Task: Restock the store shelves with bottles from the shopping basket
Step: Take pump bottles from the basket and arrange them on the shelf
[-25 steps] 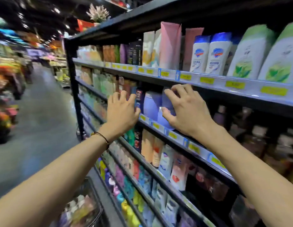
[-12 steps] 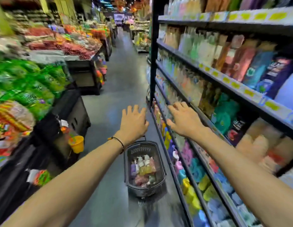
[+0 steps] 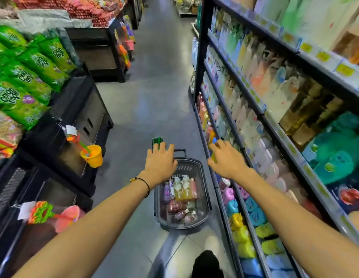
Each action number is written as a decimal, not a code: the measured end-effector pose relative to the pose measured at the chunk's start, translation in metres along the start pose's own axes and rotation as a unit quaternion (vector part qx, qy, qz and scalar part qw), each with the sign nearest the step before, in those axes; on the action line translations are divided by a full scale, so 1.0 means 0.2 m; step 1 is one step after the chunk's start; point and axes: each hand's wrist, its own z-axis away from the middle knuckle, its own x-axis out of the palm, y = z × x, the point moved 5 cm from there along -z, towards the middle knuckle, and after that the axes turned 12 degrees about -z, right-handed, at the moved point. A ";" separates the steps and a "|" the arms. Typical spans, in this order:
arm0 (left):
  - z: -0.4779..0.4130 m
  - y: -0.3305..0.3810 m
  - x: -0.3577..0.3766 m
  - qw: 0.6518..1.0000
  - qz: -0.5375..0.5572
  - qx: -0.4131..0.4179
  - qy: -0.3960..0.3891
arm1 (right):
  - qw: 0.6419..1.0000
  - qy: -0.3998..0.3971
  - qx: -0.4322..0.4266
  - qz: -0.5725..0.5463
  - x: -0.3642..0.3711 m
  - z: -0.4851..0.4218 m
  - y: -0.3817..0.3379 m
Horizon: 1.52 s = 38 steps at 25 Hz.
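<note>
L hand grip: our left hand (image 3: pixel 161 164) is spread, fingers apart, palm down, holding nothing; it hangs over the basket's far end near the handle.
R hand grip: our right hand (image 3: pixel 226 160) is spread too, nothing in it; it hangs just beside the lower shelf edge, and we can't tell if the fingertips touch the products behind.
Hands, count: 2, both bare; a thin black cord bracelet (image 3: pixel 143 182) sits on the L wrist.
Basket: 1 dark shopping basket (image 3: pixel 203 197) on the aisle floor, just beside the shelving; its handle (image 3: pixel 179 151) lies at the far end.
Basket contents: bottles (image 3: pixel 181 192) lying packed together, approx. a dozen; purple, yellow-orange, pink among them; blur stops an exact count.
Shelves: store shelves (image 3: pixel 261 115) on our right, at least 4 tiers in view, all crowded w/ bottles and pouches.
</note>
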 end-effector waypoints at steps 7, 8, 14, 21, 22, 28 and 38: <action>-0.59 0.12 0.59 0.987 0.032 -0.049 -0.147 | 0.994 -0.082 -0.017 -0.064 0.57 -0.67 0.48; -0.65 0.13 0.66 0.984 0.043 -0.059 -0.165 | 0.993 -0.091 -0.018 -0.075 0.67 -0.75 0.54; -0.91 0.07 1.19 0.962 0.082 -0.081 -0.246 | 0.985 -0.146 0.010 -0.088 1.21 -1.07 0.80; -1.24 0.06 2.30 0.928 0.168 -0.131 -0.305 | 0.986 -0.156 0.027 -0.049 2.18 -1.30 1.04; -1.28 0.08 2.49 0.922 0.178 -0.139 -0.315 | 0.987 -0.155 0.028 -0.044 2.33 -1.31 1.08; -1.39 0.16 3.47 0.876 0.260 -0.215 -0.344 | 0.992 -0.102 0.052 -0.051 2.91 -1.23 1.28; -1.52 0.32 4.14 0.864 0.227 -0.297 -0.336 | 0.993 -0.026 0.034 -0.112 3.10 -1.16 1.34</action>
